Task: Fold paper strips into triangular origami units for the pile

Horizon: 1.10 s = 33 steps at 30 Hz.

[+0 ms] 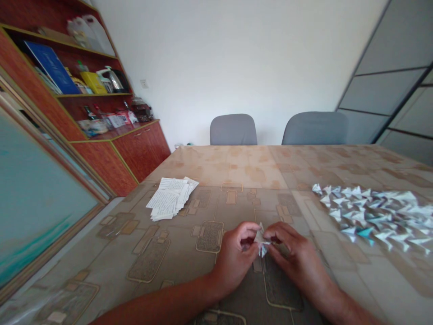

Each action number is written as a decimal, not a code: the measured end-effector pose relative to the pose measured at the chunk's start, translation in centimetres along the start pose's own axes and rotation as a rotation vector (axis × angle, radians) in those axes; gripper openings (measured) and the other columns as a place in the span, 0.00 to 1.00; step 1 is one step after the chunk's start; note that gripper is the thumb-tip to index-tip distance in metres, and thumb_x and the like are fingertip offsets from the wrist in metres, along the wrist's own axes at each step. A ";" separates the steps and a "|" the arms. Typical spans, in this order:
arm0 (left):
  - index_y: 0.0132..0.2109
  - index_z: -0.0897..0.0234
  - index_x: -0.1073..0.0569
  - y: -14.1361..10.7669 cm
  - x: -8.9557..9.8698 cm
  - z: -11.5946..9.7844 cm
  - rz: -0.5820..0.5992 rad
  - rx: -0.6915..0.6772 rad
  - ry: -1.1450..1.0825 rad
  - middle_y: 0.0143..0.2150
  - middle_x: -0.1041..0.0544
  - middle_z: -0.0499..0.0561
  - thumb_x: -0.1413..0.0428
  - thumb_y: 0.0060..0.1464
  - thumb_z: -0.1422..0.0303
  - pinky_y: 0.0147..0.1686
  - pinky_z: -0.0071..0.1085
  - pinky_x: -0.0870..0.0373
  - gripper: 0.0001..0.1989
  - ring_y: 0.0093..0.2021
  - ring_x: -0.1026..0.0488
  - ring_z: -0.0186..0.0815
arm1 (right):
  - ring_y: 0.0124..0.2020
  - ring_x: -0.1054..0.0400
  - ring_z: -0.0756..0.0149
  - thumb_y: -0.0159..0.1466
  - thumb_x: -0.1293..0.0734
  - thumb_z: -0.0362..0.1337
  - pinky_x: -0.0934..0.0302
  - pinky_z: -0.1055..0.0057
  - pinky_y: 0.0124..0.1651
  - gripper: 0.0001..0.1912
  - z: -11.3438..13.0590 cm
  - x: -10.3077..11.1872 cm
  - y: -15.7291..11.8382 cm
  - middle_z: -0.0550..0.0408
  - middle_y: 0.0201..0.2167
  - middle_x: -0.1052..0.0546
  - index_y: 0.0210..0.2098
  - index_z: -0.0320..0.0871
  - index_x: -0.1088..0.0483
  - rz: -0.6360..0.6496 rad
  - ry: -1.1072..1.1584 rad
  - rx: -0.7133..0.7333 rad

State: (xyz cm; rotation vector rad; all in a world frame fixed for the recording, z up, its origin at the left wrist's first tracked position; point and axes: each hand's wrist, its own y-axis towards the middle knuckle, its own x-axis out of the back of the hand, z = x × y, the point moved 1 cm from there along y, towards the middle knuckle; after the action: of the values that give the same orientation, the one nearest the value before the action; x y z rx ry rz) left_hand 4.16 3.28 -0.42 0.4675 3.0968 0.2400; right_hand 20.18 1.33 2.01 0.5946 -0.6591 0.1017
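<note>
While we hold one small folded paper piece over the worktop, its pointed tip juts clear of our grip. Our left hand pinches it from one side between thumb and fingers; our right hand, thumb and fingers likewise drawn in, pinches it from the other. Lines of print cover the one loose stack of paper slips lying farther off to the left, but we cannot read a word, and the slips overlap too much for us to count. To the right we see one large group of folded pieces, dozens set close together, mostly white; blur keeps us from an exact number. Past the far edge stand two grey chairs. At the left, one reddish cabinet carries one blue folder, whose lettering we cannot make out.
</note>
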 end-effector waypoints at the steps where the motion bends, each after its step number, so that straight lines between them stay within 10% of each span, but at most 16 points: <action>1: 0.48 0.67 0.28 0.0 0.0 0.1 0.000 0.005 -0.008 0.38 0.21 0.54 0.43 0.51 0.75 0.39 0.30 0.30 0.15 0.38 0.23 0.37 | 0.34 0.30 0.63 0.63 0.37 0.27 0.34 0.69 0.36 0.06 -0.1 -0.1 -0.1 0.53 0.33 0.27 0.34 0.44 0.32 -0.011 -0.022 0.016; 9: 0.56 0.65 0.32 -0.7 0.0 -1.1 0.104 0.054 -0.328 0.48 0.23 0.57 0.41 0.54 0.67 0.46 0.33 0.31 0.22 0.47 0.26 0.40 | 0.37 0.31 0.61 0.67 0.40 0.29 0.35 0.65 0.39 0.05 0.4 0.4 -0.4 0.50 0.35 0.26 0.39 0.42 0.33 -0.025 -0.266 0.235; 15: 0.49 0.67 0.25 -0.4 0.1 -0.8 0.001 0.113 -0.360 0.41 0.21 0.56 0.42 0.57 0.60 0.36 0.30 0.29 0.17 0.36 0.26 0.36 | 0.33 0.31 0.62 0.68 0.41 0.29 0.36 0.65 0.37 0.07 1.3 1.1 0.0 0.51 0.31 0.24 0.37 0.42 0.31 -0.058 -0.434 0.384; 33: 0.41 0.68 0.21 -0.1 0.1 -0.6 -0.052 0.221 -0.309 0.37 0.20 0.54 0.38 0.50 0.63 0.36 0.29 0.32 0.14 0.34 0.26 0.35 | 0.33 0.35 0.61 0.68 0.39 0.31 0.44 0.64 0.39 0.09 1.6 0.8 0.1 0.52 0.31 0.22 0.40 0.42 0.26 -0.074 -0.449 0.431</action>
State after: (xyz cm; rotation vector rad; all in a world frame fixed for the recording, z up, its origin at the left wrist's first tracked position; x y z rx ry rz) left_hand 4.02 3.12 0.13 0.3829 2.8360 -0.1620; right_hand 19.91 0.45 3.62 1.0734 -1.0611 0.0394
